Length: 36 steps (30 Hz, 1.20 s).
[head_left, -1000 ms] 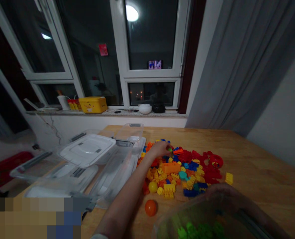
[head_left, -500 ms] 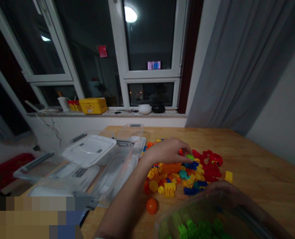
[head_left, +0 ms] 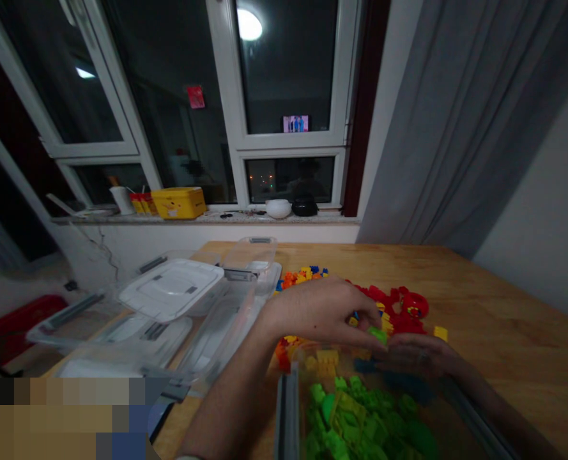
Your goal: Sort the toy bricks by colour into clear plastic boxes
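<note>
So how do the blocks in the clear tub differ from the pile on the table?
The blocks in the tub look mostly green, while the pile mixes red, yellow, orange and blue. The tub's blocks sit within walls; the pile lies loose on the table. Both are jumbled toy pieces.

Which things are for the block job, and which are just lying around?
For the job:
green block in the left hand
clear box by the right hand
green pieces inside
mixed blocks
maybe the other clear boxes

Just around:
yellow box
round white thing
curtain
</note>
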### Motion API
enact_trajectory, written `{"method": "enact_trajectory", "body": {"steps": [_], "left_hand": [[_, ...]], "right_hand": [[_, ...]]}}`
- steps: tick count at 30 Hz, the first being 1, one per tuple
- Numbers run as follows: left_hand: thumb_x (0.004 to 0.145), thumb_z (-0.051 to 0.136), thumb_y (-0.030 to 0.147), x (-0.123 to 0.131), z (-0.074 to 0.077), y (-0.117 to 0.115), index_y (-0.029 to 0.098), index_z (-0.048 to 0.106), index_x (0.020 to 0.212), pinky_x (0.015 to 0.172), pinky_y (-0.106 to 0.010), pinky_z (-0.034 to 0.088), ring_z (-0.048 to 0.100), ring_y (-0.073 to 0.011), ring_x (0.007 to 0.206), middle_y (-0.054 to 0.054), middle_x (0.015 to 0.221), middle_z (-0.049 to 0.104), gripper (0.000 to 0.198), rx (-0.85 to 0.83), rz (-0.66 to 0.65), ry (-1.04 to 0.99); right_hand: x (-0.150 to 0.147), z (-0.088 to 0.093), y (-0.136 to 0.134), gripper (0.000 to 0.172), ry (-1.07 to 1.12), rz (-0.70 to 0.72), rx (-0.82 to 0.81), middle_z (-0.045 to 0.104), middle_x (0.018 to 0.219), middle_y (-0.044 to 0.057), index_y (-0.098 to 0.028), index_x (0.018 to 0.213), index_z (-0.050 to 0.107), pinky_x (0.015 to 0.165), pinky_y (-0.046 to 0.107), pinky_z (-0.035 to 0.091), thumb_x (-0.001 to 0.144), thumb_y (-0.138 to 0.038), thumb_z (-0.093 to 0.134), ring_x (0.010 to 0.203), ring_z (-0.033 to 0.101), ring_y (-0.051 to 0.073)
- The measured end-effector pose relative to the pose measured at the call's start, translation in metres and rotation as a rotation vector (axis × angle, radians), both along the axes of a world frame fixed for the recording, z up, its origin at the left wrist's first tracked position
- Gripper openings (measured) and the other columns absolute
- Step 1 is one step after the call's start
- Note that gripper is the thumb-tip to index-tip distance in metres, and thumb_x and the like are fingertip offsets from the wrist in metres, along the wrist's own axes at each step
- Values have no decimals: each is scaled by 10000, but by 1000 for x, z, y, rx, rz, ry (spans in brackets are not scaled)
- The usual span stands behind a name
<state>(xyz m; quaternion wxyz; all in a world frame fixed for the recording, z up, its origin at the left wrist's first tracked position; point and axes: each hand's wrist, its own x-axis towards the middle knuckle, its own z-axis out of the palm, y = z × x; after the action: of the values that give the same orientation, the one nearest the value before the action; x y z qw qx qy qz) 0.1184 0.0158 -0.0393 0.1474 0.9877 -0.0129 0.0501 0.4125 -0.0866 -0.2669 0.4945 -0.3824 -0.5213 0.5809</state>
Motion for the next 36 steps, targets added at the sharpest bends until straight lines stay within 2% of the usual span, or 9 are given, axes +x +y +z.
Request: {"method": "enact_trajectory", "body": {"steps": [5, 11, 15, 18, 22, 25, 28, 32, 36], "left_hand": [[957, 715, 410, 1, -1, 1, 236, 785, 1067, 770, -242, 510, 742, -149, 836, -10, 896, 803, 217, -51, -75, 20], [932, 751, 349, -6, 5, -1, 231, 745, 1257, 826, -241, 523, 732, -168, 948, -37, 1117, 809, 346, -126, -158, 85], [951, 722, 409, -7, 4, 10, 276, 719, 1327, 826, -237, 519, 724, -161, 920, -14, 1043, 797, 399, -195, -69, 58], [1014, 625, 426, 0, -6, 30, 232, 717, 1321, 919, -273, 521, 715, -180, 1046, -53, 1177, 783, 374, -197, 58, -104], [1057, 530, 357, 20, -31, 69, 164, 639, 1398, 1051, -327, 516, 681, -190, 1171, -98, 1363, 717, 407, -113, 286, -283], [1067, 463, 249, 37, -58, 100, 149, 586, 1446, 1056, -262, 515, 685, -140, 1157, -96, 1448, 661, 410, 17, 457, -232], [1018, 488, 123, 51, -91, 128, 112, 629, 1384, 1124, -309, 484, 648, -181, 1254, -127, 1406, 681, 392, 96, 563, -157], [1007, 634, 299, 59, -137, 148, 164, 670, 1274, 1050, -507, 549, 656, -264, 1213, -117, 1341, 676, 301, 238, 709, -26], [995, 657, 391, 61, -170, 154, 176, 640, 1303, 987, -507, 580, 661, -265, 1164, -115, 1338, 654, 376, 344, 790, 49]], "right_hand": [[-11, 1, 0, 454, 104, -70, -29, 807, 1297, 160, -258, 1168, 812, 1157, 605, 480, 763, -460, 774, 1226, 736, 389], [-7, -3, 0, 451, 99, -118, -69, 832, 1242, 154, -271, 1151, 816, 1111, 601, 513, 724, -416, 815, 1152, 770, 396], [-9, -2, -2, 414, 145, -111, -77, 817, 1274, 162, -256, 1136, 815, 1133, 614, 494, 758, -425, 804, 1190, 756, 394], [-11, -1, -3, 460, 177, -96, -71, 792, 1320, 178, -231, 1159, 800, 1164, 622, 466, 750, -442, 803, 1247, 724, 398], [-10, -5, -1, 431, 215, -71, -62, 792, 1326, 163, -242, 1171, 790, 1179, 613, 458, 782, -425, 774, 1271, 714, 377], [-6, -11, 3, 394, 229, -31, -65, 803, 1302, 169, -248, 1136, 799, 1161, 613, 473, 780, -416, 785, 1237, 735, 371], [-2, -15, 7, 437, 222, -22, -70, 781, 1330, 206, -223, 1140, 791, 1186, 668, 420, 765, -447, 807, 1257, 717, 403], [1, -13, 11, 501, 230, 60, -78, 782, 1333, 195, -227, 1150, 794, 1190, 670, 406, 734, -502, 849, 1302, 683, 423], [1, -8, 11, 462, 213, 98, -77, 778, 1350, 171, -235, 1179, 790, 1206, 639, 397, 794, -490, 811, 1331, 669, 391]]}}
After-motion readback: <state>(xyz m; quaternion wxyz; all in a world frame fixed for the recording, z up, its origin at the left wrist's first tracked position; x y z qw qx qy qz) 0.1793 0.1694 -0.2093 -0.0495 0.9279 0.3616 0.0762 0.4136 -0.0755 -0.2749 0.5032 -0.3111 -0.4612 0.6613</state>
